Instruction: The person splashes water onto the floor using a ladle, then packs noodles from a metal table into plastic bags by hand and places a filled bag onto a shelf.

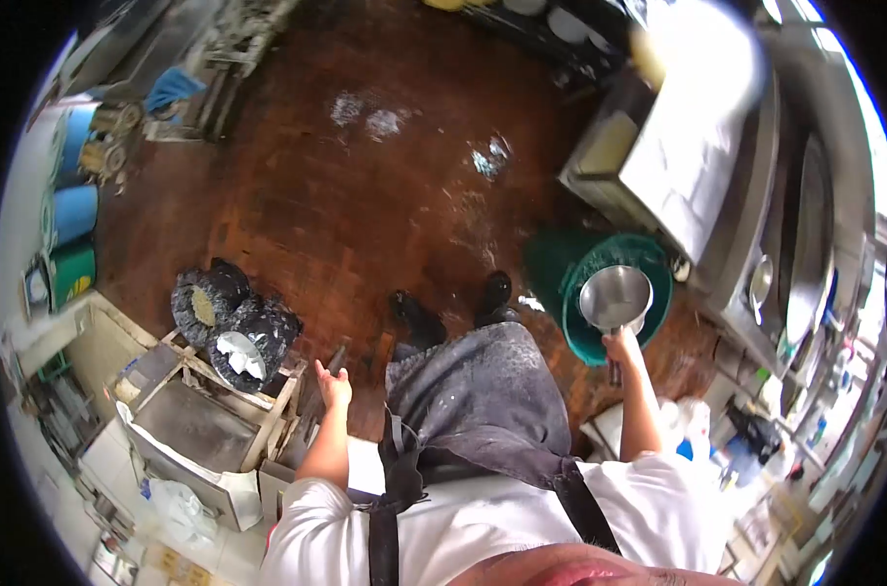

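Fingers [619, 339] of our right hand [622, 349] are curled tight round the handle of a metal pan [614, 296], and the grip hides most of that handle, with only a dark end showing below it. We have the pan over the mouth of a green bin [571, 334], toward the near edge of its rim; whether it touches the rim we cannot tell. Its bowl covers much of the bin's inside, so we cannot make out what lies at the bottom.

Our left hand [334, 388] holds nothing, its fingers loosely spread and apart, just beside the right-hand edge of a wooden frame [279, 415]. Past the frame's far edge sit two dark bags [214, 298], one showing grainy tan stuff and the other something white that we cannot name; where they rest is hidden.

Our apron [483, 391] cuts off part of our dark shoes [419, 320] on the brown floor [297, 195]. Beyond the bin, glare washes out the top of a counter [693, 181], though its near corner by the bin is clear. A ladle [760, 281] lies farther right, and the clutter [746, 435] below it is too blurred to sort out
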`<state>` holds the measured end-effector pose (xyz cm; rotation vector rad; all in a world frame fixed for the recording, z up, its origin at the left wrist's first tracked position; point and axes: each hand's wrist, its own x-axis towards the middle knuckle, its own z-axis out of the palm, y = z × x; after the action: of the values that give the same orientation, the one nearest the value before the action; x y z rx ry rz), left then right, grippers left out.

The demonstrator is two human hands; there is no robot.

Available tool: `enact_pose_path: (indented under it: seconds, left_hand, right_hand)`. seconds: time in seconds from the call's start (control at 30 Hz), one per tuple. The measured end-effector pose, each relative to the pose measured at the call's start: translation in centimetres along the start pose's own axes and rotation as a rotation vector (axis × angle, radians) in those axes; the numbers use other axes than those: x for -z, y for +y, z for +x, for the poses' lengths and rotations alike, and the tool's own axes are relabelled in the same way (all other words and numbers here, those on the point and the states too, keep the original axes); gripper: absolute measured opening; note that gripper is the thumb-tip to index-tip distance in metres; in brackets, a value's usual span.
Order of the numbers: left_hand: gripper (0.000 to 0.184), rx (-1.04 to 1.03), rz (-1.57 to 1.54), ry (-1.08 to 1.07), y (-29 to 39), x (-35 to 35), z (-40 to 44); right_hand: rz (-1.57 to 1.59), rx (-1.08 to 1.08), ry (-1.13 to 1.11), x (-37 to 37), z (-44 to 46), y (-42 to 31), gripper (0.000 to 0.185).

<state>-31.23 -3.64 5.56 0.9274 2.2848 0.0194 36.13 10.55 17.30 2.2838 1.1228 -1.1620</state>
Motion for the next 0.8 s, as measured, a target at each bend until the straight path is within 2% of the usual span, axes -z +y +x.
enact_pose_path:
  seconds: [0.07,0.13,0.2,0.23,0.27,0.3,0.33,0.37,0.4,0.47,0.6,0.67,0.7,0.77,0.8]
  left_hand:
    - [0.081,-0.013,0.013,-0.015,2.5,-1.6,-0.8]
    - [0.080,-0.076,0.007,-0.076,5.8,-3.3,-1.3]
    - [0.080,-0.049,-0.222,-0.136,8.9,-6.5,-1.8]
    - [0.080,-0.113,-0.280,-0.132,10.4,-8.3,-2.1]
    - [0.081,-0.175,-0.332,-0.125,12.3,-10.1,-2.7]
    - [0.082,-0.134,-0.269,-0.165,15.5,-10.7,-4.2]
    - [0.084,-0.094,-0.208,-0.199,18.3,-11.2,-5.9]
    - [0.084,-0.109,-0.212,-0.210,19.1,-12.9,-7.0]
    - [0.084,-0.128,-0.219,-0.225,19.6,-14.3,-8.1]
    - [0.085,-0.111,-0.230,-0.270,20.9,-16.3,-9.9]
    - [0.085,-0.105,-0.186,-0.300,21.7,-18.4,-11.7]
    - [0.084,-0.094,-0.172,-0.278,21.6,-18.1,-11.9]
    - [0.084,-0.092,-0.173,-0.268,21.6,-17.7,-12.0]
    - [0.084,-0.078,-0.178,-0.247,21.1,-16.4,-11.9]
    - [0.085,-0.094,-0.174,-0.226,20.6,-15.9,-11.8]
  right_hand:
    - [-0.454,-0.227,-0.258,-3.1,7.8,7.8,0.012]
    - [-0.432,-0.339,-0.333,-5.8,13.0,10.9,0.014]
    - [-0.514,-0.262,-0.229,-6.9,17.2,12.4,0.017]
    - [-0.571,-0.216,-0.163,-7.1,18.6,12.3,0.022]
    - [-0.461,-0.233,0.098,-10.0,21.1,15.0,0.029]
    - [-0.302,-0.254,0.222,-11.4,23.3,16.4,0.034]
    - [-0.309,-0.241,0.184,-11.2,24.4,15.4,0.034]
    - [-0.294,-0.224,0.250,-11.5,25.4,14.5,0.033]
    - [-0.321,-0.215,0.169,-11.6,26.9,13.7,0.030]
    - [-0.283,-0.160,0.144,-11.6,28.0,12.0,0.027]
    - [-0.040,-0.071,0.129,-14.2,30.5,12.7,0.030]
    - [0.015,-0.063,0.075,-14.7,30.0,13.7,0.035]
    - [0.211,0.233,0.134,-15.9,29.9,16.1,0.041]
    - [0.406,0.213,0.257,-14.0,25.0,15.0,0.044]
    - [0.396,0.156,0.249,-13.5,23.3,15.6,0.045]
